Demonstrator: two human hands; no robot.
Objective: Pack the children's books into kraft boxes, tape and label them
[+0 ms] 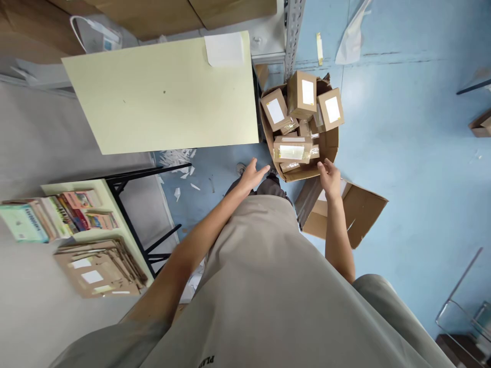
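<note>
Over the floor, near the left side of a large open carton [332, 145], my left hand [253, 176] has its thumb and fingers apart and holds nothing. My right hand [330, 179] is at the carton's near right rim, thumb and forefinger spread; whether it touches the rim I cannot tell. Several small taped cardboard boxes with white labels are heaped inside the carton. One labelled box [300, 112] stands highest at the back, another box [336, 122] leans at the right, and a box [282, 149] lies at the front.
A pale yellow table [164, 102] with a white paper [224, 49] stands left of the carton. An open empty cardboard box [360, 209] lies by my right forearm. Books [65, 217] and stacked flattened cardboard [99, 271] are at left. Paper scraps [178, 158] litter the blue floor.
</note>
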